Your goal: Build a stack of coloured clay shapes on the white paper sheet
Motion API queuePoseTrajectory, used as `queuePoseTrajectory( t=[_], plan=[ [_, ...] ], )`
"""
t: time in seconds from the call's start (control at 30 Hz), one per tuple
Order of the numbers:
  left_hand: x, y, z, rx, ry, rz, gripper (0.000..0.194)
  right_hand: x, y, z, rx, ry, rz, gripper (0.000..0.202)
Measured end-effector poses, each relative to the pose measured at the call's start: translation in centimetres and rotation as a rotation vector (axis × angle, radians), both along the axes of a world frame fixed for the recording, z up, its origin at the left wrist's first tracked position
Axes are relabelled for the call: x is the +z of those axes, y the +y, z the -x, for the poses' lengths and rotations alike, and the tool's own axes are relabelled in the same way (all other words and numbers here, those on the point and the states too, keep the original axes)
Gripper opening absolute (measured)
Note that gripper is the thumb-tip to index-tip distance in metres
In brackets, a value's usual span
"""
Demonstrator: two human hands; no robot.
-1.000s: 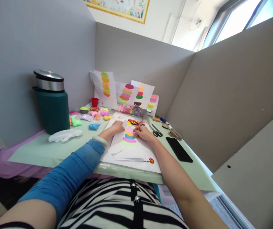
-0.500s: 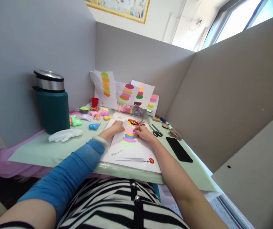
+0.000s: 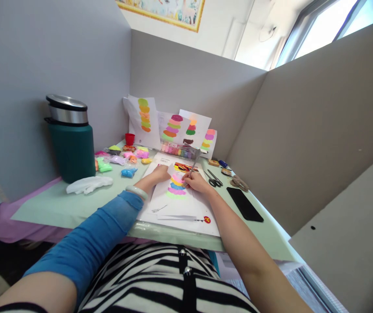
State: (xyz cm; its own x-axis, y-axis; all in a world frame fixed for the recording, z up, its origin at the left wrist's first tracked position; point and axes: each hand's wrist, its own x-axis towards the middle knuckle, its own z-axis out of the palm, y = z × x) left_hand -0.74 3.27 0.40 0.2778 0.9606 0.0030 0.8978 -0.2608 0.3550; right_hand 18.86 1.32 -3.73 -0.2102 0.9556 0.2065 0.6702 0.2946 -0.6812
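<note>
On the stacked papers lies a white sheet with blobs of clay in pink, yellow, blue, purple and pale green, one below another. My left hand is closed on the sheet's upper left edge, which curls up there. A metal fork is gripped in my right hand, handle up, with its prongs down at the right side of the blue and yellow bands. Whether the prongs press into the clay cannot be made out.
Bagged clay lies left, near a red cup and a green flask. A white glove-like cloth is in front. To the right are scissors and a black phone. Colour sheets lean against the partition.
</note>
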Motion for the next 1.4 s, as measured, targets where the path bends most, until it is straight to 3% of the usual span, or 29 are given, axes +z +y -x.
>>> queuePoseTrajectory(
  t=[1.4],
  plan=[
    [-0.66,0.08,-0.14,-0.074,0.094,-0.103,0.046,-0.23,0.27,-0.12,0.008,-0.01,-0.01,0.013]
  ],
)
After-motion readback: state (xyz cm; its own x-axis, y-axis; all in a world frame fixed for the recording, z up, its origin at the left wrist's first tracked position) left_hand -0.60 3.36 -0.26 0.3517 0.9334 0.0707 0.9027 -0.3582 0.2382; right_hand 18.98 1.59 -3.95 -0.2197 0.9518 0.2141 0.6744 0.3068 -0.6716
